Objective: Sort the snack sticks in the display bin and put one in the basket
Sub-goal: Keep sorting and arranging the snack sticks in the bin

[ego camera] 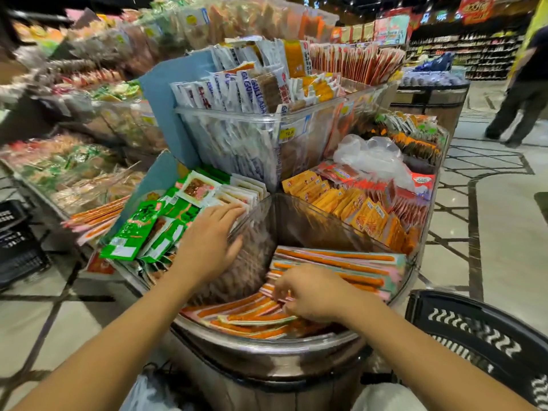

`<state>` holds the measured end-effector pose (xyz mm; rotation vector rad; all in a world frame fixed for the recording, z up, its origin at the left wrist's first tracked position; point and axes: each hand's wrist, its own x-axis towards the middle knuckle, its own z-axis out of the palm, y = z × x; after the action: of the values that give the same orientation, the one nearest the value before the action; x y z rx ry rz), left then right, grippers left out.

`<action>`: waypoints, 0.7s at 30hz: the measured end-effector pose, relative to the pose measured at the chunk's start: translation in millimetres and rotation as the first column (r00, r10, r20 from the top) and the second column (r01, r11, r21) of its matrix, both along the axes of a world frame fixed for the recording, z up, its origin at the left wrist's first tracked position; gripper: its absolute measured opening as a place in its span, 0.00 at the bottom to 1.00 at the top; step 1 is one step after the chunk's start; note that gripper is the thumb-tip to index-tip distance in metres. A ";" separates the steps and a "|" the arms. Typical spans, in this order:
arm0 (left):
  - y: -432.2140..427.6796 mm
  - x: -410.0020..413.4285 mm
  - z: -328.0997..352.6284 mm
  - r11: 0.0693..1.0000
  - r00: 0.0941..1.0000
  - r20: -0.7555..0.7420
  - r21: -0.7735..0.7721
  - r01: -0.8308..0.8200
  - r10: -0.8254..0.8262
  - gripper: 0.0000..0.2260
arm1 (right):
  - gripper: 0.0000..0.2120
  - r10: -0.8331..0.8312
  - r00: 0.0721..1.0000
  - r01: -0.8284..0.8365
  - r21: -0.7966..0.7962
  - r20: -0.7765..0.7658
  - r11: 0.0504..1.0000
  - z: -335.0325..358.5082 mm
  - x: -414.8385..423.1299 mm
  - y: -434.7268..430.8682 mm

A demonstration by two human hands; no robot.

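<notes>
Long orange snack sticks (pixel 341 264) in pink and green wrappers lie in the front wedge of a round clear display bin (pixel 267 348). My right hand (pixel 308 295) is down among the sticks, its fingers curled onto a few of them near the wedge's left side. My left hand (pixel 212 241) rests with spread fingers on the clear divider between this wedge and the green packets (pixel 139 232), holding nothing. A black plastic basket (pixel 480 336) stands at the lower right, beside the bin.
Orange and red packets (pixel 367 212) fill the wedge to the right. A taller clear bin of white packets (pixel 237 120) rises behind. Shelves of bagged snacks run along the left, with black crates (pixel 17 241) on the floor. A person (pixel 522 84) walks at far right.
</notes>
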<state>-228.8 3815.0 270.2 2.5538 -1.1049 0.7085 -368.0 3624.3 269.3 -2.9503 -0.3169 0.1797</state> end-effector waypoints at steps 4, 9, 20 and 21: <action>0.1 -1.4 0.4 1.000 1.000 -0.015 -0.027 0.005 -0.005 0.24 | 0.18 0.100 0.976 -0.097 0.028 -0.196 0.995 -16.4 27.4 25.6; 0.4 1.4 -2.2 0.998 1.000 -0.014 -0.059 0.021 -0.022 0.24 | 0.23 0.132 0.959 -0.103 0.125 -0.252 0.987 -30.1 32.4 26.6; -0.6 0.4 -2.3 0.994 0.999 -0.039 -0.107 0.018 -0.022 0.23 | 0.11 0.150 0.981 -0.122 0.211 -0.123 0.970 -26.6 26.2 29.8; -0.5 0.1 -1.8 0.994 0.999 -0.041 -0.109 0.018 -0.023 0.23 | 0.11 0.137 0.987 -0.113 0.247 -0.082 0.963 -24.0 24.6 28.8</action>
<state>-228.7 3814.5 268.4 2.4516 -1.0482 0.6868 -343.4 3653.1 245.3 -2.6722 -0.4758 0.2809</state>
